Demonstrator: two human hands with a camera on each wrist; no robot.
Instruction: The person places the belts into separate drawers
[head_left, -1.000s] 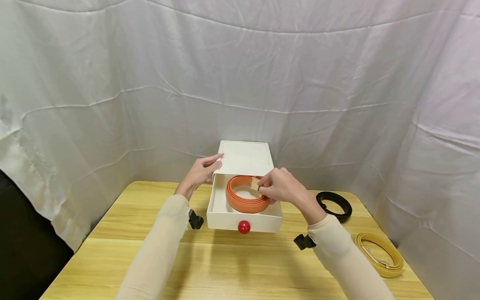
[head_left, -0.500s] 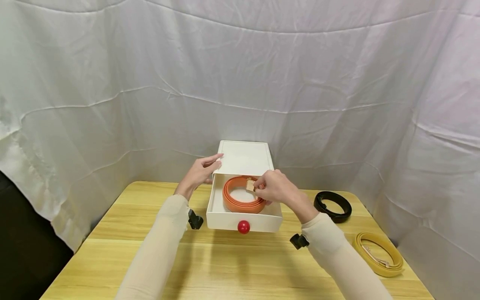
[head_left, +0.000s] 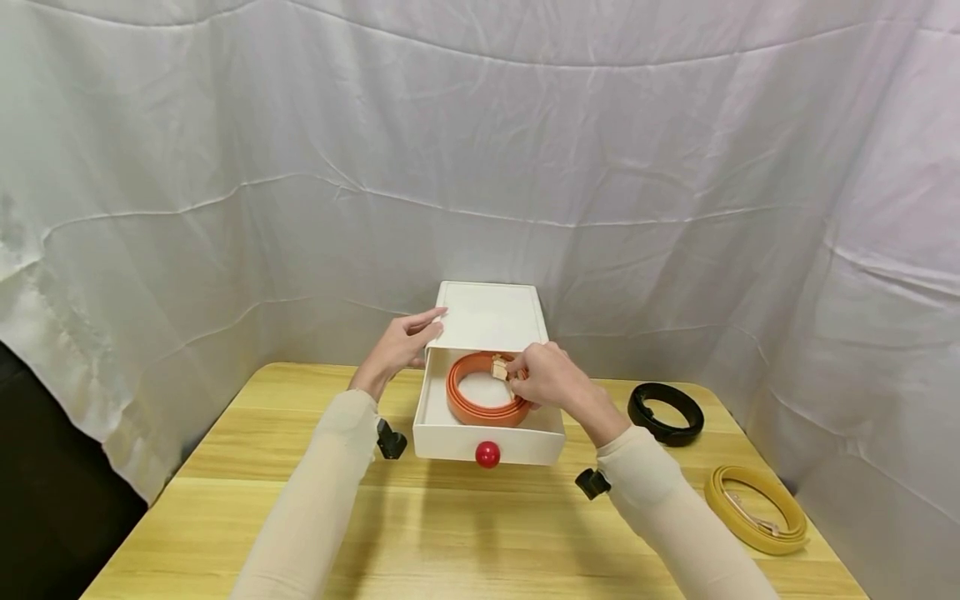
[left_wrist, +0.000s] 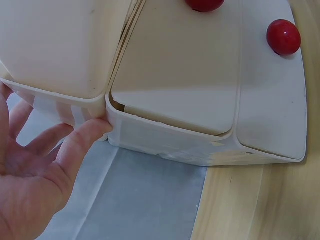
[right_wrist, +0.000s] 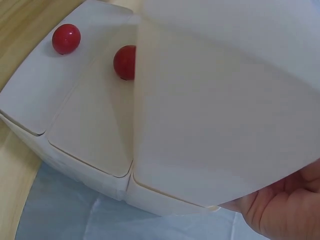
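A white drawer box (head_left: 489, 317) stands at the back of the wooden table (head_left: 450, 533). Its top drawer (head_left: 517, 446), with a red knob (head_left: 487, 454), is pulled out. Inside lies a coiled orange belt (head_left: 468, 408). My right hand (head_left: 547, 379) reaches into the drawer and pinches the belt's pale buckle (head_left: 498, 367). My left hand (head_left: 401, 346) rests with straight fingers against the box's left top corner. In the left wrist view, the left hand's fingers (left_wrist: 80, 142) touch the box's wall (left_wrist: 165, 140). The right wrist view shows only the heel of the right hand (right_wrist: 285, 210) beside the box (right_wrist: 210, 100).
A coiled black belt (head_left: 667, 435) lies on the table to the right of the box. A coiled yellow belt (head_left: 780, 500) lies near the table's right edge. White cloth (head_left: 225, 208) hangs behind and on both sides. A lower drawer's red knob (right_wrist: 66, 38) shows in the wrist views.
My right hand has shifted a little to the left with the buckle, and the orange coil has moved left inside the drawer. The left hand has stayed put.
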